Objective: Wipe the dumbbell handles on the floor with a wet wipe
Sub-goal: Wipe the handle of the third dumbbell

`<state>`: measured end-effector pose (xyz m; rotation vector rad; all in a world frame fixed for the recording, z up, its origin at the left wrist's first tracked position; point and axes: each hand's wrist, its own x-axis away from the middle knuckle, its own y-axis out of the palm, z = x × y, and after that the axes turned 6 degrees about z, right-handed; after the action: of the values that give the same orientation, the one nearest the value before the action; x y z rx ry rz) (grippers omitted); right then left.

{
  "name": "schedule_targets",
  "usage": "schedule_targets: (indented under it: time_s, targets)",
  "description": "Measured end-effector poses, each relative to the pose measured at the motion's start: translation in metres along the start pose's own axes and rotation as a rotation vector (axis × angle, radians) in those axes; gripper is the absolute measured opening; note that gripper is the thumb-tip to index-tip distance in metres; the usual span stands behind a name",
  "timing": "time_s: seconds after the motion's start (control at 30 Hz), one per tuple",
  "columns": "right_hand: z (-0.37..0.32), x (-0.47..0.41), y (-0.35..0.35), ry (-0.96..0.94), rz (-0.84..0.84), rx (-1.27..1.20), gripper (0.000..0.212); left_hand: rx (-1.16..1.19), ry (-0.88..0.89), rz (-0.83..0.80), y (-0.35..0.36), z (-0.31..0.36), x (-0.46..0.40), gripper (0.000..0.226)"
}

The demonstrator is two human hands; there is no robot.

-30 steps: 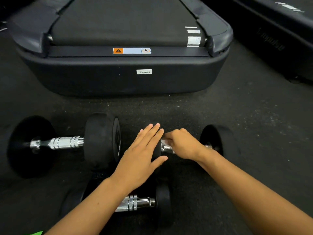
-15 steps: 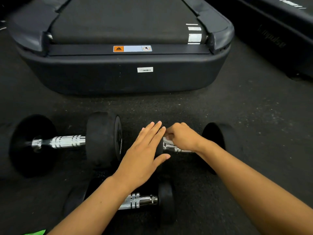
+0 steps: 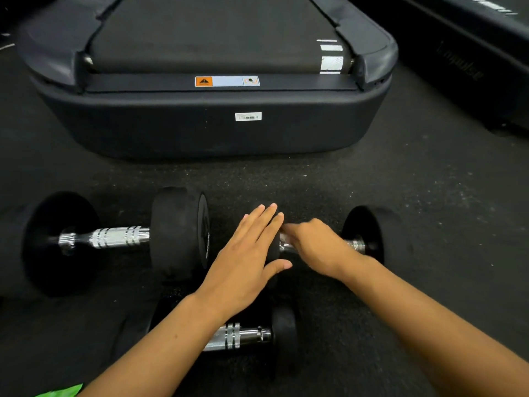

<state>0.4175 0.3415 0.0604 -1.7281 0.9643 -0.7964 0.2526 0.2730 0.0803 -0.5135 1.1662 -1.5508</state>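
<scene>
Three black dumbbells with chrome handles lie on the dark floor. My left hand [image 3: 252, 253] lies flat with straight fingers on the left weight head of the right dumbbell [image 3: 369, 236]. My right hand [image 3: 315, 247] is curled over that dumbbell's chrome handle, pressing a white wet wipe [image 3: 283, 237] against it; only a sliver of the wipe shows. The large left dumbbell [image 3: 120, 237] lies untouched beside them. A small dumbbell [image 3: 246, 336] lies nearest me, partly hidden under my left forearm.
The rear end of a black treadmill [image 3: 211, 121] stands just behind the dumbbells. A second machine [image 3: 472, 70] is at the right. A green packet corner [image 3: 61, 392] shows at the bottom left. Open rubber floor extends to the right.
My right hand has slid a little along the chrome handle, from its left end toward the middle, then back leftward. My left hand has kept its place on the weight head.
</scene>
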Motion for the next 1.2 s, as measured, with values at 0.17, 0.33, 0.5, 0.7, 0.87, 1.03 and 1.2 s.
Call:
schedule_targets:
  time_s: [0.17,0.33,0.5,0.7,0.87,1.03,1.2]
  targets:
    - [-0.005,0.013,0.004,-0.024,0.099,0.04,0.02,0.036,-0.005,0.013,0.002,0.0,-0.001,0.074]
    - [0.008,0.039,0.03,-0.274,0.346,0.139,0.042,0.036,0.0,0.019,0.003,-0.002,0.001,0.074]
    - [0.016,0.04,0.044,-0.432,0.402,0.225,0.039,0.053,-0.017,0.039,0.005,-0.003,0.0,0.074]
    - [0.022,0.038,0.043,-0.51,0.419,0.285,0.042,0.077,-0.044,0.078,0.01,-0.003,0.0,0.076]
    - [0.027,0.045,0.043,-0.45,0.487,0.246,0.039,0.098,-0.063,0.076,0.009,-0.002,0.0,0.076]
    - [0.004,0.035,0.046,-0.347,0.475,0.232,0.037,0.083,-0.054,0.101,0.011,-0.001,0.0,0.076]
    - [0.008,0.043,0.032,-0.136,0.46,0.193,0.039,0.102,-0.048,0.118,0.011,-0.001,0.004,0.077]
